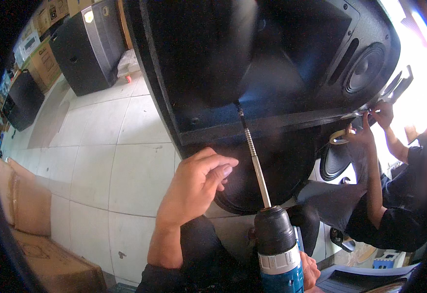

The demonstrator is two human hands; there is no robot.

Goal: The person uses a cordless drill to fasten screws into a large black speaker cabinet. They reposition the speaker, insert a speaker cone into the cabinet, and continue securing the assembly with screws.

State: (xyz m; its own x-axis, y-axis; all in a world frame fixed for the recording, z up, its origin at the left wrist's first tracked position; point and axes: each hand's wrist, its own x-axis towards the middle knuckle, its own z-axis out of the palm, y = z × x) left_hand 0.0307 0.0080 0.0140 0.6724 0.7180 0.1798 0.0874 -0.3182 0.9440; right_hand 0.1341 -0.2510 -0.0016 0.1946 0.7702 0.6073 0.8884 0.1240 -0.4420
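Note:
My right hand [310, 270] grips a teal and black cordless drill [278, 244] at the lower edge. From its chuck a long metal bit extension [258, 173] runs up to a dark tip, which meets the recessed inner face of a large black speaker cabinet [194, 134]. Left of the extension hovers my left hand [196, 183], apart from the drill. Its fingers are curled with thumb and forefinger close together; whatever lies between them is hidden. Below the cabinet's edge sits a big round black speaker cone [262, 180], partly in shadow.
On the right another person's hands [367, 127] work at the cabinet edge, beside a tape roll [339, 137]. A small round speaker [365, 67] is set in the cabinet. Cardboard boxes [52, 259] stand lower left, more black cabinets [84, 53] upper left, on white floor tiles [135, 171].

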